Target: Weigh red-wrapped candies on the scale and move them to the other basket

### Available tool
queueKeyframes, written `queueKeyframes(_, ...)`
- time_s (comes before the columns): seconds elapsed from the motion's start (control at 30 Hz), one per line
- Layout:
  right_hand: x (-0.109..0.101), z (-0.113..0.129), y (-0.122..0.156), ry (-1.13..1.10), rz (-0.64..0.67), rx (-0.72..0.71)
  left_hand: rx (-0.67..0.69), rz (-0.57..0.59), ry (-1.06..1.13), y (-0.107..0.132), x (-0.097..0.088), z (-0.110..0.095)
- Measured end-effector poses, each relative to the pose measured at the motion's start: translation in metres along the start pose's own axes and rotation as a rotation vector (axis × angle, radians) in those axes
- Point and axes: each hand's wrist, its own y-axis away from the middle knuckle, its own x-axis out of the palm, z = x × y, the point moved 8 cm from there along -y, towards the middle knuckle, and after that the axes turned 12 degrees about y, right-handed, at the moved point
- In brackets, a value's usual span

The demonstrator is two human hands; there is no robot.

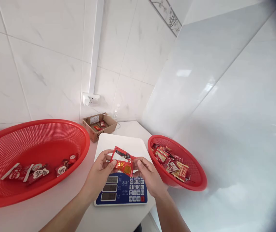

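Observation:
Both my hands hold a small red packet with a clear window [122, 161] above a white electronic scale [120, 145]. My left hand [101, 169] pinches the packet's left edge with thumb and fingers. My right hand [147, 174] pinches its right edge. The packet hangs just over the scale's blue keypad panel [123, 192], and gold-wrapped contents show at its lower part.
A big red mesh basket [36, 135] with a few red packets sits at my left. A smaller red basket [196, 170] full of packets stands at the right by the tiled wall. A cardboard box [99, 127] and a wall socket [90, 99] are behind the scale.

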Motion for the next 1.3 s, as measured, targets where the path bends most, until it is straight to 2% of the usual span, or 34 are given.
queueKeyframes(0.1,0.006,0.004,-0.001,0.031,0.018,-0.037,0.009,0.012,0.0,0.001,0.001,-0.003)
queueKeyframes(0.23,0.008,0.002,-0.004,0.061,-0.035,-0.01,-0.096,0.188,-0.163,0.006,0.013,0.002)
queueKeyframes(0.3,0.009,0.002,-0.006,0.075,-0.043,-0.002,-0.091,0.241,-0.259,0.008,0.015,0.003)
queueKeyframes(0.5,0.01,0.007,-0.004,0.071,-0.081,-0.021,-0.011,0.121,-0.345,0.0,0.004,0.001)
queueKeyframes(0.67,0.014,0.003,-0.003,0.101,-0.051,0.024,0.035,0.063,-0.35,0.0,0.001,-0.003)
queueKeyframes(0.87,-0.003,0.005,-0.018,0.219,-0.257,-0.037,0.018,0.06,-0.371,-0.001,-0.003,-0.001)
queueKeyframes(0.97,-0.01,-0.001,-0.039,0.234,-0.286,-0.032,0.091,0.004,-0.415,-0.006,-0.014,-0.008)
queueKeyframes(1.07,-0.026,-0.01,-0.061,0.214,-0.285,-0.022,0.202,-0.061,-0.483,-0.009,-0.025,-0.022)
queueKeyframes(1.13,-0.047,-0.01,-0.068,0.311,-0.34,-0.054,0.242,-0.073,-0.495,-0.01,-0.029,-0.029)
queueKeyframes(1.2,-0.076,-0.01,-0.069,0.517,-0.412,-0.053,0.261,-0.081,-0.485,-0.009,-0.032,-0.035)
queueKeyframes(1.3,-0.126,-0.02,-0.059,0.868,-0.434,0.138,0.265,-0.092,-0.481,-0.009,-0.035,-0.041)
